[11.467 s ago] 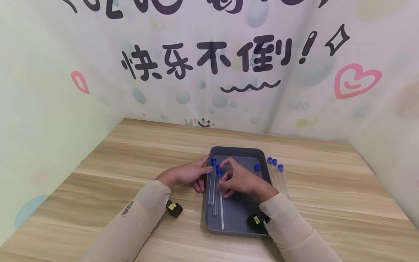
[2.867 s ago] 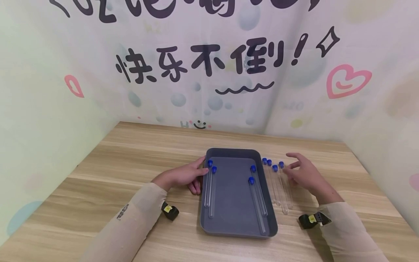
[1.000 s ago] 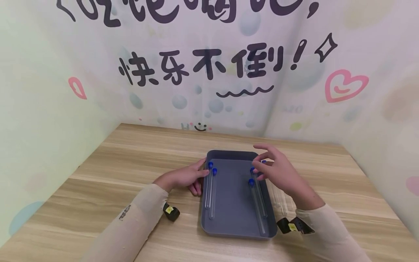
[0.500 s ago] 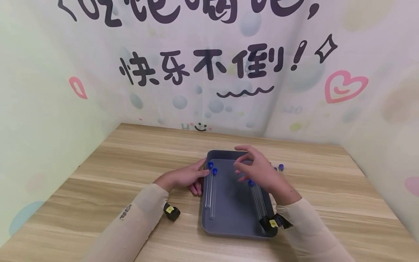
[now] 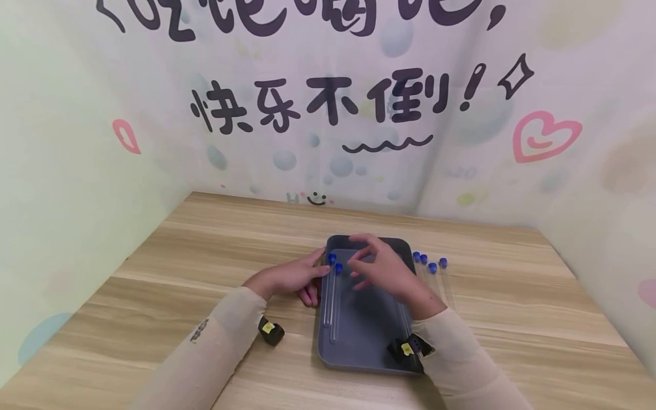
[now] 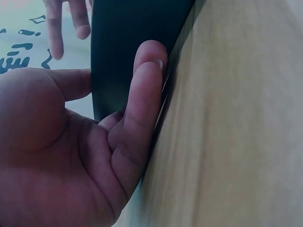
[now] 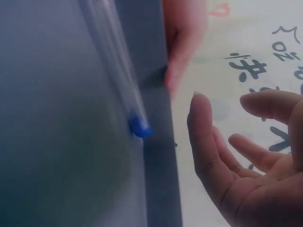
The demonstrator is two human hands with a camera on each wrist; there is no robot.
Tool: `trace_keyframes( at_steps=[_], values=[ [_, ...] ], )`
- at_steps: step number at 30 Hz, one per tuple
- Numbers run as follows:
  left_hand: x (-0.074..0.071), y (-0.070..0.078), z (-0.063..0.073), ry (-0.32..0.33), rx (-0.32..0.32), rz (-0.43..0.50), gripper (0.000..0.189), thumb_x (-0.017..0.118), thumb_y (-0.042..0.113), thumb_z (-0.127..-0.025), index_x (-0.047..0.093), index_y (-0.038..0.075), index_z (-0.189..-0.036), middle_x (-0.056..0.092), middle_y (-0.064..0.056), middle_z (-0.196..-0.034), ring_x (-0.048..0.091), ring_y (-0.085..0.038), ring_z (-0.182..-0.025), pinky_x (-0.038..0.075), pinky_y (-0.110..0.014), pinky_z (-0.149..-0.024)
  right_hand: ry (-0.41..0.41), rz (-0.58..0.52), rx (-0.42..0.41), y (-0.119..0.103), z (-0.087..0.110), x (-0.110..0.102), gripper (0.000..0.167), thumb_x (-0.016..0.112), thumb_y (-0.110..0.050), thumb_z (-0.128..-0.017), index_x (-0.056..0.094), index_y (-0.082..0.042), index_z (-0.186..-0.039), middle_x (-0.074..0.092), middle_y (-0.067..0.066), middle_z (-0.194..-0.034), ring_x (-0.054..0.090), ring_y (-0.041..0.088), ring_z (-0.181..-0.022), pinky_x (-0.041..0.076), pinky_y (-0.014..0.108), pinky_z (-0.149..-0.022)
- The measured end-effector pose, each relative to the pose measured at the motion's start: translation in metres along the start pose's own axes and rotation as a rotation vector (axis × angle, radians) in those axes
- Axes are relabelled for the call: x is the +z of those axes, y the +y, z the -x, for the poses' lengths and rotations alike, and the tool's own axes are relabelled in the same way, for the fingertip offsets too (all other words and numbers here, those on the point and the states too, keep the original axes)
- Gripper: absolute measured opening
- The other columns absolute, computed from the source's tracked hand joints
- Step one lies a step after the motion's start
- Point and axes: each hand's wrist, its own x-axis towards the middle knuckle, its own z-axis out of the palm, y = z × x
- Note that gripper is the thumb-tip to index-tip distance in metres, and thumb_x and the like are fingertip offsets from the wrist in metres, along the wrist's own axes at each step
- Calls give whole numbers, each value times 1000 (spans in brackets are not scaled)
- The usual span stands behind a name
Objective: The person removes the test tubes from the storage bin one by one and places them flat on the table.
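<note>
A grey rectangular tray [image 5: 359,347] sits on the table. My left hand [image 5: 292,276] grips its left wall, thumb over the rim; in the left wrist view the fingers [image 6: 137,109] lie against the outer side. Along the tray's left side lie two clear test tubes [image 5: 334,307] with blue caps. Over the middle of the tray hovers my right hand [image 5: 386,273], fingers spread and loosely bent, nothing between them. The right wrist view has a blue cap [image 7: 141,127] on a tube near the tray wall. Tubes at the tray's right side are mostly hidden beneath the right arm.
Several more blue-capped test tubes [image 5: 445,282] lie on the wooden table [image 5: 512,319] just right of the tray, partly behind the right forearm. A printed cloth [image 5: 328,165] hangs behind the table. Each wrist carries a small black camera [image 5: 271,331].
My right hand was over the tubes outside the tray and has moved left over the tray. Earlier it pinched a tube from the left group, where two now lie. The left hand has stayed put.
</note>
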Motion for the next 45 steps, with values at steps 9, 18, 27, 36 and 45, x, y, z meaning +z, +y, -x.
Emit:
trace_keyframes(
  at_steps=[9,18,27,36,45],
  values=[
    [0,3,-2,2,-23,-2,62,36,31,-110,1,36,-161,66,-19,-87,70,-25,-64,61,-35,-59,-24,8,37,13,-7,9,56,62,-12,-98,40,-11,-150,58,21,-120,71,26,-92,64,39,-70],
    [-1,3,-3,-4,-31,-6,64,36,33,-110,-1,33,-161,67,-18,-84,70,-24,-63,61,-34,-59,-66,-24,109,18,-10,15,59,60,-9,-99,36,-11,-152,56,23,-126,71,23,-89,64,39,-72],
    [-2,4,-2,-12,-27,-3,65,37,33,-110,-2,33,-161,67,-18,-85,70,-23,-64,61,-34,-60,-89,-77,125,22,-12,15,59,59,-8,-99,34,-10,-152,52,26,-134,73,26,-93,63,39,-77],
    [-2,1,-3,-10,-38,5,65,37,33,-109,-2,32,-161,67,-18,-86,69,-22,-63,61,-33,-59,-120,-124,137,23,-12,17,57,57,-5,-99,34,-8,-152,50,29,-135,71,30,-99,63,40,-81],
    [-1,0,-4,-1,-40,-8,66,38,33,-109,-3,31,-161,68,-18,-82,70,-23,-64,61,-33,-60,-176,-140,136,22,-11,16,60,59,1,-97,33,-6,-151,51,30,-131,71,28,-97,62,41,-84]
  ],
)
